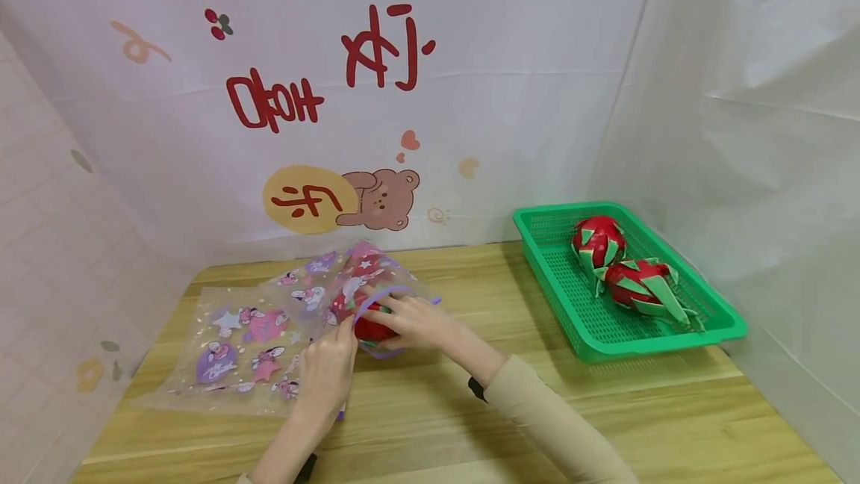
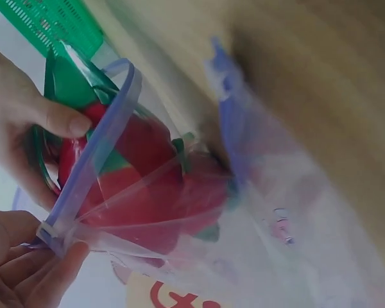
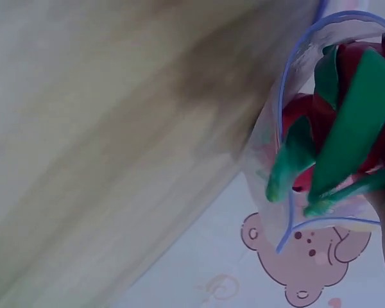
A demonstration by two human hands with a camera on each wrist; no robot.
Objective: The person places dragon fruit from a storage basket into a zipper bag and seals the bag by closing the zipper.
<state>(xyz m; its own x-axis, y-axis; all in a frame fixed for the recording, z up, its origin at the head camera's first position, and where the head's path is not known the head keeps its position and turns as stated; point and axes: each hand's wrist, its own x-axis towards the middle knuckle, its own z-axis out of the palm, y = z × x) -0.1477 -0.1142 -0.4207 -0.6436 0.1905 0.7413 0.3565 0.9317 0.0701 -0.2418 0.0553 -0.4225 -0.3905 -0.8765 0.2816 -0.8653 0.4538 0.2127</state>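
Note:
My left hand (image 1: 327, 368) pinches the purple zip edge of a clear printed zip bag (image 1: 363, 264), close beside its white slider (image 2: 48, 230). The bag's mouth stands open toward the right. My right hand (image 1: 425, 326) grips a red dragon fruit (image 2: 138, 183) with green scales, its thumb on the near end. Most of this fruit is inside the bag, while its green leafy end (image 3: 353, 128) sticks out past the rim. Deeper in the bag shows more red fruit (image 2: 208, 196), partly hidden behind the first and the film.
At the right of the wooden table (image 1: 457, 424) stands a green plastic basket (image 1: 558, 282) holding two dragon fruits (image 1: 641, 286). Printed clear bag film (image 1: 228, 346) lies flat at the left. A white printed curtain (image 1: 497, 118) hangs along the table's back edge.

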